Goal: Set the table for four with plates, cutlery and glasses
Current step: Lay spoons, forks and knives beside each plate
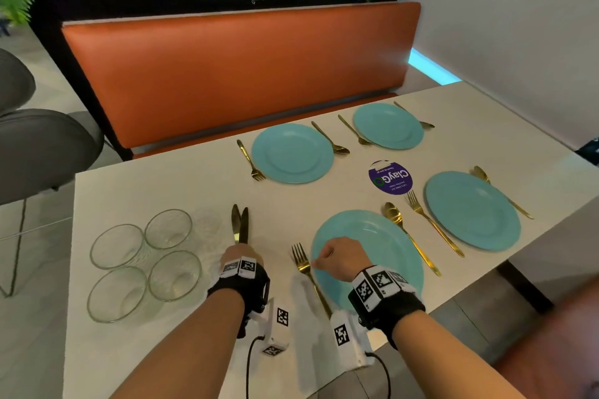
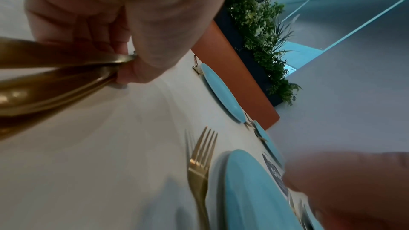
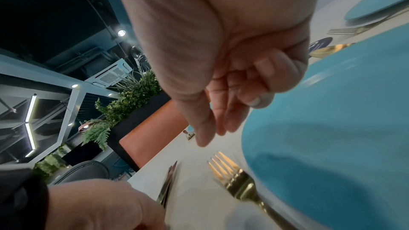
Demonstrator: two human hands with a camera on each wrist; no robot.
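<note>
My left hand (image 1: pixel 238 254) grips the handles of two gold knives (image 1: pixel 240 223), whose blades point away over the white table (image 1: pixel 162 178); the left wrist view shows the knives (image 2: pixel 44 80) held between fingers and thumb. My right hand (image 1: pixel 334 257) hovers over the left rim of the near teal plate (image 1: pixel 382 249), fingers loosely curled and holding nothing. A gold fork (image 1: pixel 306 272) lies just left of that plate, and a gold spoon (image 1: pixel 402 230) lies on its right. Several clear glasses (image 1: pixel 146 256) stand grouped at the table's left. In the right wrist view the fork (image 3: pixel 239 181) lies below my fingers (image 3: pixel 203 128).
Three more teal plates sit at the far left (image 1: pixel 291 154), far right (image 1: pixel 389 126) and right (image 1: pixel 473 210), each with a gold fork and spoon beside it. A purple round sticker (image 1: pixel 390 178) marks the table's middle. An orange bench (image 1: pixel 243 68) lines the far side, and a grey chair (image 1: pixel 39 146) stands at the left.
</note>
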